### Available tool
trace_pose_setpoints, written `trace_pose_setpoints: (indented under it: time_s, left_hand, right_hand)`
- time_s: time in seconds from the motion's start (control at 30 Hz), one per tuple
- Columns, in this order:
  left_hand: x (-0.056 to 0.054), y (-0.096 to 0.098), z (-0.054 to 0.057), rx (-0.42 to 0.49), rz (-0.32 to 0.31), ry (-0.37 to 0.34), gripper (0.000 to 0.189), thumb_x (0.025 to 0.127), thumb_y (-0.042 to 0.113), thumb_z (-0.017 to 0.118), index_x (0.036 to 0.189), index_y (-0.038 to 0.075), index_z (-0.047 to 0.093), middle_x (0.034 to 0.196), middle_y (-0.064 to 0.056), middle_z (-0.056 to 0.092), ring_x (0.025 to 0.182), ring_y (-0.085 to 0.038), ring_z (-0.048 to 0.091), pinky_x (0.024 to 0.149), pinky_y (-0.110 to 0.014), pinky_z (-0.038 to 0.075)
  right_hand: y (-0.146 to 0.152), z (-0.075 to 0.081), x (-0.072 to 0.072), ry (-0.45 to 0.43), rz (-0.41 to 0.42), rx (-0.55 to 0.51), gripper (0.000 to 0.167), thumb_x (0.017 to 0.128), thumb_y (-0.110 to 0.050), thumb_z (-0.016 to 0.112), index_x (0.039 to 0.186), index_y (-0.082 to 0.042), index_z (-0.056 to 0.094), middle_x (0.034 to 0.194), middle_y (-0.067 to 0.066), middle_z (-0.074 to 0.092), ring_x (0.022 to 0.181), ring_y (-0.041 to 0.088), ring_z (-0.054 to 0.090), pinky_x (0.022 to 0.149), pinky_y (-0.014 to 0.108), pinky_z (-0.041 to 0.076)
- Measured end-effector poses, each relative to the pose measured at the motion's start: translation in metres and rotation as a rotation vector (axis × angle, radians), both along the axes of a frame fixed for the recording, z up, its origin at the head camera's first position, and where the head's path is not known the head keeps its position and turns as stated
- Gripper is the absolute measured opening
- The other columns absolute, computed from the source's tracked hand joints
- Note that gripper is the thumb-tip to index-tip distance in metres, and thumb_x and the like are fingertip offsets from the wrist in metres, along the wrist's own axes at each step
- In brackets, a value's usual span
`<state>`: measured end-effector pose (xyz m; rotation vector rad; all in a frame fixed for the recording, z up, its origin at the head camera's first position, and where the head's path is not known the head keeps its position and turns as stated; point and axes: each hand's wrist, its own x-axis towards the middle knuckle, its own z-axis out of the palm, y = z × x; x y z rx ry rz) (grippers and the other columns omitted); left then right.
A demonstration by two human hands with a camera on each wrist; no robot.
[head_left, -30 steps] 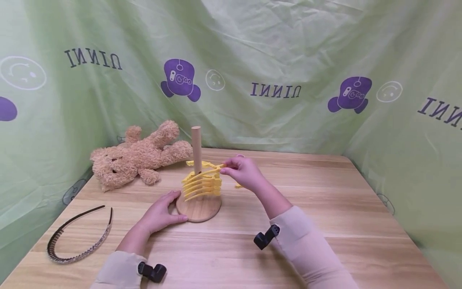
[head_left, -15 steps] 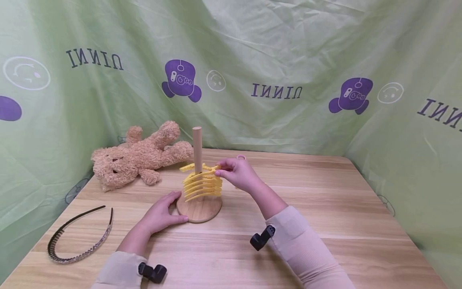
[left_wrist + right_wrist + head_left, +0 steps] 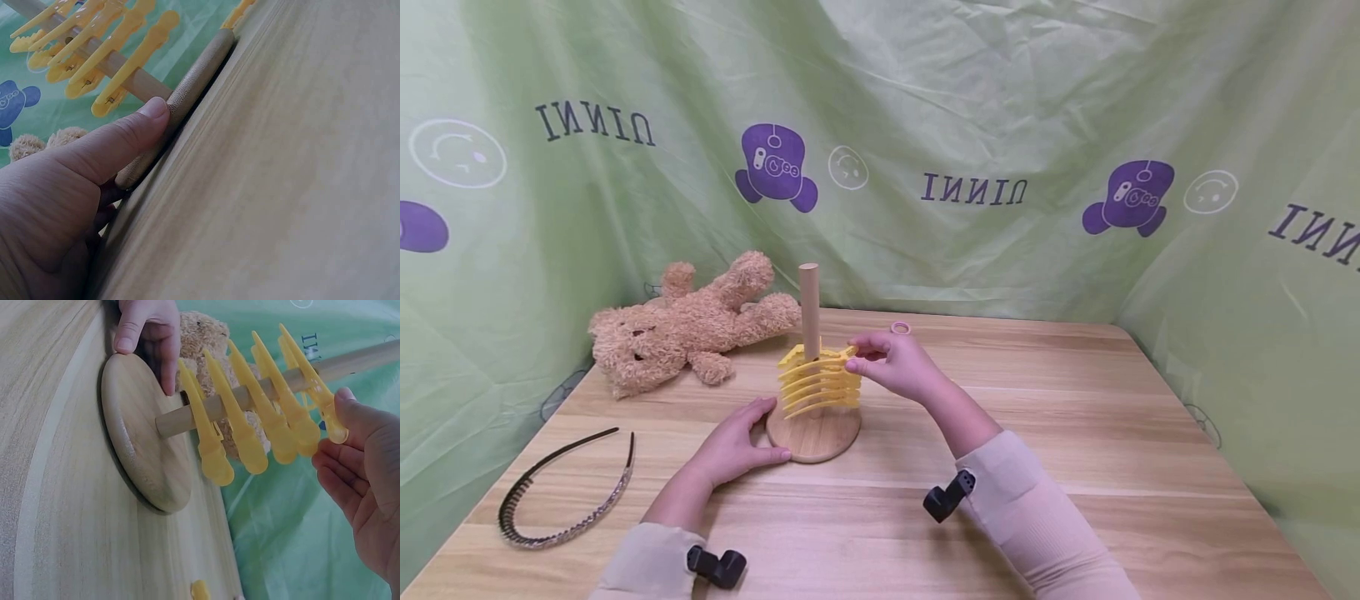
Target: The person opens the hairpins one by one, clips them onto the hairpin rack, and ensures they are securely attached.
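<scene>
A wooden post (image 3: 809, 308) rises from a round base (image 3: 812, 437), with several yellow alligator hair clips (image 3: 244, 434) clipped along it one above another. My right hand (image 3: 898, 367) pinches the handle end of the topmost yellow hair clip (image 3: 312, 378), whose jaws lie on either side of the post. In the right wrist view the thumb (image 3: 356, 415) touches that clip; part of the fingers' contact is hidden. My left hand (image 3: 733, 446) holds the base by its left rim, thumb (image 3: 134, 134) at the front edge and fingers round the far side.
A brown teddy bear (image 3: 700, 325) lies at the back left. A black headband (image 3: 508, 508) with sparkly trim lies at the front left. Behind the right hand is a small pink ring (image 3: 900, 328). A loose yellow piece (image 3: 200, 589) lies on the wooden table (image 3: 1075, 417).
The top hair clip, spread open around the post earlier, has come down and closed on it. My right hand has shifted slightly left and down; the left hand stays put.
</scene>
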<state>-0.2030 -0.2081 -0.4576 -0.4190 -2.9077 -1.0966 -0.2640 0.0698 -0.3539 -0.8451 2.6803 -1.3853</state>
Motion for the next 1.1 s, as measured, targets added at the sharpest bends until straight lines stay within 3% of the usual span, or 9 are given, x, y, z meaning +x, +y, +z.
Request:
trace_pose_setpoints:
  time_s: [0.3,0.57,0.77,0.87,1.1]
  left_hand:
    - [0.0,0.0,-0.001,0.002,0.003,-0.001,0.094,0.072,0.042,0.085,0.142,-0.006,0.044,0.147,-0.032,0.042,0.139,-0.051,0.034,0.113,-0.065,0.028]
    - [0.0,0.0,0.0,0.004,0.005,-0.007,0.094,0.072,0.042,0.085,0.142,-0.006,0.044,0.147,-0.031,0.041,0.139,-0.051,0.034,0.113,-0.065,0.028]
    - [0.0,0.001,0.001,0.008,0.003,-0.012,0.094,0.072,0.041,0.085,0.142,-0.006,0.044,0.148,-0.031,0.041,0.139,-0.051,0.033,0.114,-0.064,0.028]
    - [0.0,0.001,0.0,0.009,0.001,-0.01,0.094,0.072,0.041,0.085,0.142,-0.006,0.044,0.148,-0.032,0.041,0.139,-0.051,0.033,0.114,-0.064,0.028]
    - [-0.001,0.0,-0.001,0.001,0.005,-0.012,0.095,0.072,0.043,0.085,0.143,-0.005,0.044,0.148,-0.032,0.04,0.139,-0.051,0.033,0.114,-0.064,0.028]
  right_hand:
    - [0.007,0.002,0.003,-0.049,-0.033,0.015,0.049,0.088,-0.026,0.074,0.132,-0.006,0.062,0.127,0.01,0.068,0.115,0.026,0.064,0.102,0.039,0.052]
    - [0.034,-0.003,0.003,-0.055,-0.112,0.017,0.049,0.089,-0.031,0.072,0.133,-0.011,0.062,0.134,0.011,0.063,0.125,0.035,0.056,0.106,0.05,0.046]
    - [0.069,-0.022,0.002,-0.055,-0.218,0.046,0.052,0.089,-0.035,0.071,0.136,-0.014,0.06,0.138,0.008,0.061,0.128,0.035,0.054,0.108,0.051,0.044]
    - [0.085,-0.035,0.003,-0.096,-0.286,0.063,0.053,0.089,-0.038,0.071,0.135,-0.015,0.06,0.137,0.011,0.061,0.129,0.039,0.051,0.109,0.053,0.043]
    - [0.11,-0.067,0.001,-0.162,-0.333,0.097,0.059,0.09,-0.037,0.07,0.141,-0.013,0.053,0.145,0.016,0.051,0.134,0.043,0.045,0.113,0.056,0.037]
